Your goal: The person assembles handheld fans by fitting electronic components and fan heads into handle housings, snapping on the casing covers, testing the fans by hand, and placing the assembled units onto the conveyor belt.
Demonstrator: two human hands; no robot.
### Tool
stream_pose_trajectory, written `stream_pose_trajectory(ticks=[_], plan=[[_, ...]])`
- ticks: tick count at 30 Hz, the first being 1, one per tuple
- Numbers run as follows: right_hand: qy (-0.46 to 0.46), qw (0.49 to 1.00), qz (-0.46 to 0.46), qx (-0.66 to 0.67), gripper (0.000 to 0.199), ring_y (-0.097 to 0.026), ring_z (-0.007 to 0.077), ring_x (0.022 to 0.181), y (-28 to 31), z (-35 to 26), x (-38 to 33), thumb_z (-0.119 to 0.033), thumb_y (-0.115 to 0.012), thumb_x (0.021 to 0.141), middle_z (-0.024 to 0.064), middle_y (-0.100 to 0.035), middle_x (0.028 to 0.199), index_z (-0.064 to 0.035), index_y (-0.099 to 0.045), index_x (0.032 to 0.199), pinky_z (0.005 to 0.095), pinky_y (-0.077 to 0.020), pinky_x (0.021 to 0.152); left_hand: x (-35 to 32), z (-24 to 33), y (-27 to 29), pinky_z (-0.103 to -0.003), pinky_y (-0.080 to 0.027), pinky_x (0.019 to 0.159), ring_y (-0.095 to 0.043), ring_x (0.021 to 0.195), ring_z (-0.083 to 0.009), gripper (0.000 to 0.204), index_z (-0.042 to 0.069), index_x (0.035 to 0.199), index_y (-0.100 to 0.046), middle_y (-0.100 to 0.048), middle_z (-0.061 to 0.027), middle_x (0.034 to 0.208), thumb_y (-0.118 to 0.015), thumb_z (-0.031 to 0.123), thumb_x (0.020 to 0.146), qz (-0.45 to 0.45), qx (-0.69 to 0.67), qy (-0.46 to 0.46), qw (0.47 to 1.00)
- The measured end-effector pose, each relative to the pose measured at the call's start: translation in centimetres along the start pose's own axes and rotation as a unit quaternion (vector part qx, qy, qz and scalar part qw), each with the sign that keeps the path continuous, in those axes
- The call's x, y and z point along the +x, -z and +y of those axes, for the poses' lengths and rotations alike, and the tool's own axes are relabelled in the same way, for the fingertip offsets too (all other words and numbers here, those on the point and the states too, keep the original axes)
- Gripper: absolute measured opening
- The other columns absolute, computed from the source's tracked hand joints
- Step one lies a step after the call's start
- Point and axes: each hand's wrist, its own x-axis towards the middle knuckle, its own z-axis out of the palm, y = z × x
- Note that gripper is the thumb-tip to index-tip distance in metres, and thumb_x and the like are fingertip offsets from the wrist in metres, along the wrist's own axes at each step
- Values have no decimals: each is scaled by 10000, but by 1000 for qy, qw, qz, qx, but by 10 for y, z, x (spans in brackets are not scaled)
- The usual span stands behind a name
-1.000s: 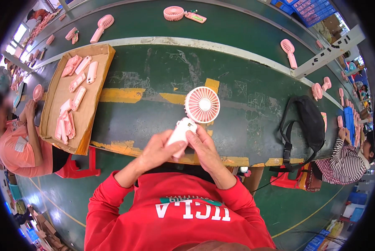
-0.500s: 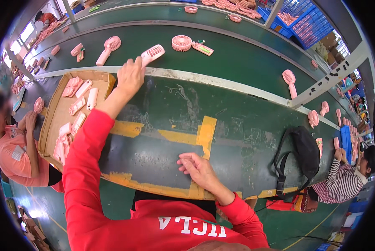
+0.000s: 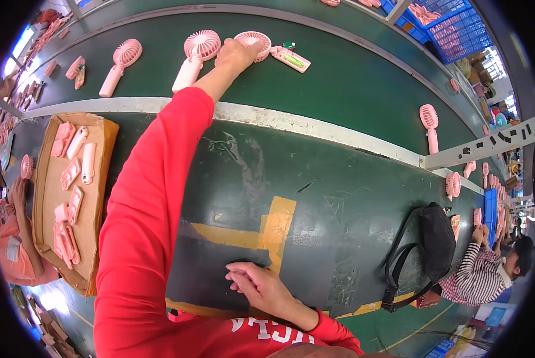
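Note:
Reaching far across the bench onto the green conveyor belt, my left hand [image 3: 234, 58] grips the edge of a round pink fan head [image 3: 253, 42]. Beside it on the right lies an opened pink handle piece [image 3: 294, 60] with a green part inside and a small circuit board at its top. An assembled pink handheld fan [image 3: 196, 56] rests on the belt just left of that hand, and a second handheld fan [image 3: 120, 67] lies further left. Low over the dark bench, my right hand [image 3: 266, 290] holds nothing, its fingers loosely stretched.
A cardboard tray [image 3: 103, 179] of pink casing parts stands left on the bench [image 3: 231, 197]. A white rail [image 3: 321, 135] separates bench and belt. A black bag [image 3: 437, 238] lies right. Co-workers sit on both sides. A blue crate [image 3: 461, 36] stands at the far right.
My left hand has laid a pink handheld fan on the belt, let go of it and moved right to the round fan head. The whole view has shifted; my right hand stays over the bench.

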Motion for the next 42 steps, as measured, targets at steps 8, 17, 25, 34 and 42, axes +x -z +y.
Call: stream_pose_trajectory(ticks=[8, 17, 25, 34, 42], plan=[[8, 1000, -1, -18, 220, -659, 152, 768, 1, -4, 4, -94, -493, 944, 119, -656, 934, 13, -524, 1134, 262, -543, 680, 1, -2, 0, -291, -401, 691, -487, 781, -169, 590, 14, 909, -584, -528, -67, 863, -864, 396, 557, -174, -234, 36, 956], [6, 999, 3, 34, 236, -628, 123, 783, -1, 3, -2, -129, -487, 952, 87, -640, 974, -18, -516, 1158, 249, -529, 684, -108, 17, 94, -277, -485, 728, -600, 752, -122, 420, 12, 991, -577, -634, -65, 929, -766, 272, 721, -251, -404, -115, 872], [212, 938, 273, -10, 361, -522, 198, 1108, 18, -7, -13, -92, -502, 925, 123, -525, 1223, 9, -417, 1260, 323, -418, 959, -241, -17, 182, -291, -497, 817, -616, 910, -129, 342, 21, 1097, -563, -631, -65, 1029, -639, 242, 847, -290, -486, -148, 811], [22, 979, -36, 198, 502, -561, 148, 1043, -17, -35, -47, -122, -636, 863, 91, -568, 1173, -14, -430, 1308, 245, -488, 823, -365, -79, 184, -276, -500, 820, -615, 918, -119, 360, -19, 1127, -544, -625, -76, 1027, -619, 207, 858, -351, -567, -64, 743], [-46, 979, -181, 83, 296, -624, 109, 730, -38, -6, -74, -150, -658, 857, 37, -650, 913, -16, -549, 1097, 217, -488, 642, -394, -117, 171, -283, -505, 827, -610, 926, -116, 330, 2, 1135, -536, -620, -64, 1043, -611, 184, 870, -293, -608, -2, 738]])
